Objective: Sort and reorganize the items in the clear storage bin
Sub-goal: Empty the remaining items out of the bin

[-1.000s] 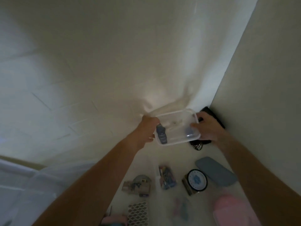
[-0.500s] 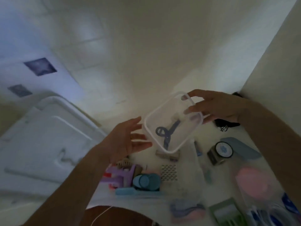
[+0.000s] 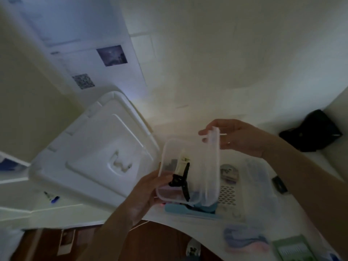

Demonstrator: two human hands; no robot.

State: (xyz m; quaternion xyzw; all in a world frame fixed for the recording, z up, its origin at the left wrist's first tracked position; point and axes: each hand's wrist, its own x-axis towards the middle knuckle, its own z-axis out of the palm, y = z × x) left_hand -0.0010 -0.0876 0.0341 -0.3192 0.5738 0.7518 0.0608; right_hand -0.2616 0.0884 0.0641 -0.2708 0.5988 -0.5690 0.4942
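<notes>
Brown wood floor (image 3: 156, 242) fills the nearest edge at six o'clock, and a white surface (image 3: 211, 228) curves over it carrying small things: a green comb card (image 3: 291, 249) at five o'clock, a blue and pink bundle of cloth (image 3: 244, 240) beside it, and a light blue flat piece (image 3: 188, 210) under the hands. The left hand (image 3: 146, 194) grips the near left corner of a small clear plastic box (image 3: 180, 170), fingers curled round its rim. Inside the box lies a black clip (image 3: 181, 180) along with some paler bits too blurred to name. The right hand (image 3: 239, 136) pinches a clear lid (image 3: 213, 159) by its far end, holding it tilted on edge against the right side of the box. A white patterned piece (image 3: 228, 194) and a round grey object (image 3: 228, 172) lie just past the lid at three o'clock. A large white bin lid (image 3: 94, 147) rests at nine o'clock. A black pouch (image 3: 312, 132) sits in the far corner at two o'clock, by the wall. Printed sheets (image 3: 111, 55) lie at eleven o'clock.
</notes>
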